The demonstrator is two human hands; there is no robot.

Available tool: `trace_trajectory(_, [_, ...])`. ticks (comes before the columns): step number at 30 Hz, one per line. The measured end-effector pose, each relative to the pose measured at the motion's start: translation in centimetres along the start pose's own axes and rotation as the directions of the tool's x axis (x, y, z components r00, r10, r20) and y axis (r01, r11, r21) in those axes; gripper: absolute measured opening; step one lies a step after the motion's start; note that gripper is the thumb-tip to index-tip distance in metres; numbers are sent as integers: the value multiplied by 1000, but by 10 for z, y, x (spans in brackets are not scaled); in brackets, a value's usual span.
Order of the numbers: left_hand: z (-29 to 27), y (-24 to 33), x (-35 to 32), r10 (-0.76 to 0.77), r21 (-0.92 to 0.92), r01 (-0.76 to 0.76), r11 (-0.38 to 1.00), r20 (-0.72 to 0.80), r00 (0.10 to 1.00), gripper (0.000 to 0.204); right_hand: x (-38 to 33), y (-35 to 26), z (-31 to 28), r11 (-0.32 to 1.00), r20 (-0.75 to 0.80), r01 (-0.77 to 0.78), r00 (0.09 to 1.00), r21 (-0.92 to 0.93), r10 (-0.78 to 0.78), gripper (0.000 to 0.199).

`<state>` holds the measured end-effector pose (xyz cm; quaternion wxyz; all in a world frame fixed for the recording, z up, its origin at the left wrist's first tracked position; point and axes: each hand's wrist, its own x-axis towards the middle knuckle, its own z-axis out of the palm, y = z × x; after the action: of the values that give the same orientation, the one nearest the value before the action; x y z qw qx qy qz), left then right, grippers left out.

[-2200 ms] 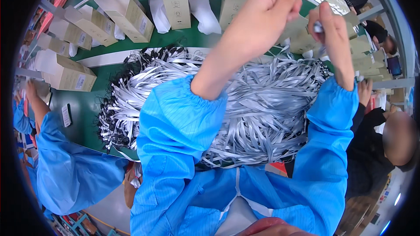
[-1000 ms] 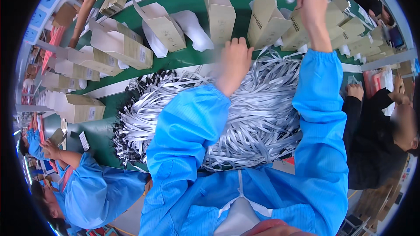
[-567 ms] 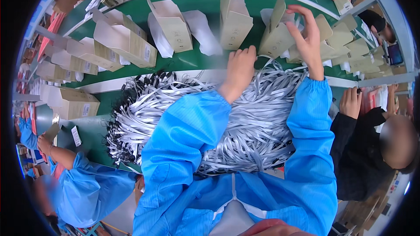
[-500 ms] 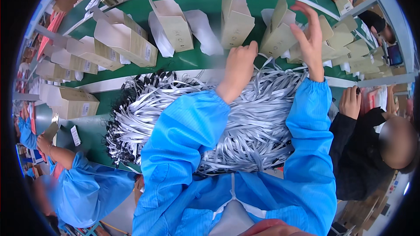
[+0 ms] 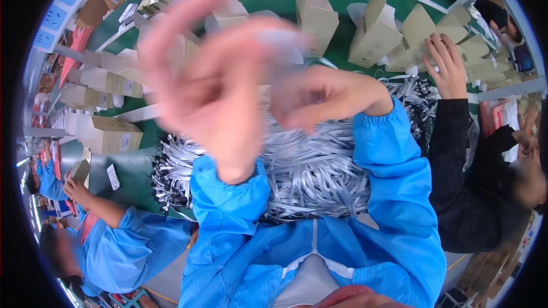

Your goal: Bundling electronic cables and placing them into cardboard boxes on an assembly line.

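My left hand (image 5: 211, 85) is raised close to the camera above the straps, its fingers smeared by motion. Just to its right, my right hand (image 5: 337, 94) points leftward with its fingertips blurred and partly covered. Whether either hand holds anything cannot be made out. Below both hands lies a big heap of grey-white flat straps (image 5: 319, 177) with black ends. Beyond them, open-topped beige cardboard boxes stand in a row on the green belt; an upright box (image 5: 319, 25) is behind my hands, and another box (image 5: 371, 37) stands to its right.
More beige boxes (image 5: 114, 134) line the left side, near a small white card (image 5: 113, 177). A person in blue (image 5: 131, 245) works at the left. At the right, a person's hand (image 5: 448, 68) from a black sleeve reaches to a box. A metal rail edges the green belt.
Both hands have left the far edge of the strap heap and come together, the left rising toward the camera. The right-hand neighbour's hand has moved forward to the boxes.
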<state>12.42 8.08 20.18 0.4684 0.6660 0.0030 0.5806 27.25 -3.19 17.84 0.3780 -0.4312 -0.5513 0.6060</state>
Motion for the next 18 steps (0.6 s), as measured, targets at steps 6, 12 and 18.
trace_trajectory(6, [-61, -8, 35, -108, 90, 129, 988, -213, 971, 48, -8, 0, 9, 811, -470, 390, 670, -435, -575, 28])
trace_trajectory(12, [-10, -74, -6, -473, 220, 454, 864, 667, 576, 60, 8, -31, 22, 762, -967, 621, 28, -181, -253, 40])
trace_trajectory(18, [57, -110, -45, 24, -171, 263, 949, 875, 484, 41, -8, -28, 2, 460, -857, 888, 254, 23, -448, 33])
